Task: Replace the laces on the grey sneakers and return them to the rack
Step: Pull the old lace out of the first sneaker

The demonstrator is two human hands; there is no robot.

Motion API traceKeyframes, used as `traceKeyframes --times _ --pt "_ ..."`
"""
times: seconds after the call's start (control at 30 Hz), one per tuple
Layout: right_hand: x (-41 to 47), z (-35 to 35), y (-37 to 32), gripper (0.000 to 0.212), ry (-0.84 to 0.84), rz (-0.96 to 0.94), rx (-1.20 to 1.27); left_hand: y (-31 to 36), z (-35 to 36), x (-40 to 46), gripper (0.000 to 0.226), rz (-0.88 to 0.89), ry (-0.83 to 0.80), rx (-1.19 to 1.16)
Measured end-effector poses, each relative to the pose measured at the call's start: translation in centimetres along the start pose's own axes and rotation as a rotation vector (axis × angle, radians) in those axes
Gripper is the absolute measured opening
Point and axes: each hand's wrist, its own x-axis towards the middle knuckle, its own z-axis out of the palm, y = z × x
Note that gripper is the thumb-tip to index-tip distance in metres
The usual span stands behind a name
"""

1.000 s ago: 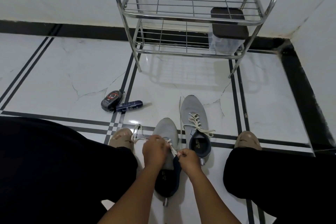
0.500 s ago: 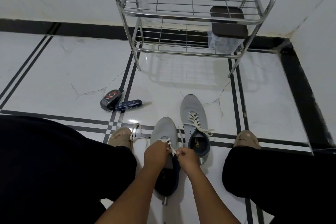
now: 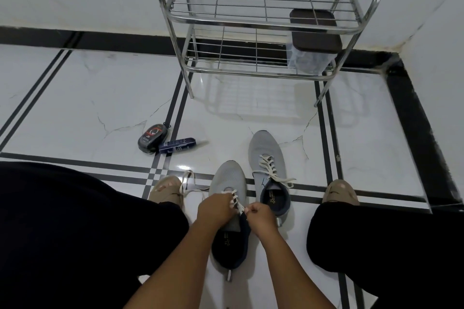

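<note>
From the head view, the left hand [image 3: 215, 211] and right hand [image 3: 258, 216] both pinch the white lace [image 3: 236, 202] over the near grey sneaker [image 3: 228, 180] on the floor [image 3: 75, 108]. The second sneaker [image 3: 267, 155] lies just beside it, laced. The insole print is too small to read (likewise the labels on the black tin [image 3: 152, 137] and tube [image 3: 177, 145]). The metal rack [image 3: 263, 25] stands beyond.
</note>
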Motion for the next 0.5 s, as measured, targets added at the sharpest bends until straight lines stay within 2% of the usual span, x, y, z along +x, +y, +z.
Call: traceKeyframes --times 0.03,0.07,0.1,0.17,0.2,0.23,0.27,0.3,0.37,0.43,0.5 --pt "-0.1 -0.1 -0.1 0.02 0.0 0.0 0.0 0.2 0.5 -0.1 0.025 -0.019 0.027 0.041" --pt "-0.2 -0.1 -0.1 0.019 0.0 -0.001 -0.004 0.3 0.5 -0.3 0.023 -0.074 0.067 -0.042" --pt "-0.2 -0.2 0.0 0.021 0.002 0.0 -0.008 0.2 0.1 -0.2 0.023 -0.207 0.124 -0.257" --pt "-0.3 -0.3 0.1 0.025 0.001 0.012 -0.018 -0.3 -1.9 0.2 0.031 -0.539 0.333 -0.981" --pt "-0.3 -0.4 0.0 0.025 -0.005 0.014 -0.033 -0.8 -3.0 0.3 0.041 -0.651 0.465 -1.319" --pt "-0.4 -0.6 -0.2 0.024 -0.015 0.013 -0.055 -1.6 -4.0 0.6 0.054 -0.72 0.578 -1.52" --pt "-0.3 -0.8 -0.5 0.021 -0.033 0.011 -0.088 -2.4 -4.7 1.2 0.07 -0.755 0.627 -1.574" --pt "-0.4 -1.0 -0.9 0.019 -0.056 0.005 -0.132 -3.2 -5.2 1.6 0.085 -0.77 0.607 -1.502" --pt "-0.2 -1.3 -1.5 0.02 -0.087 -0.033 -0.211 -3.5 -5.3 1.9 0.095 -0.755 0.486 -1.118" --pt "-0.4 -1.2 -2.3 0.012 -0.07 -0.085 -0.234 -3.2 -3.8 1.4 0.077 -0.638 0.451 -0.663" --pt "-0.4 -1.1 -3.1 0.01 0.005 -0.188 -0.249 -2.4 -1.7 0.2 0.046 -0.46 0.392 -0.404"
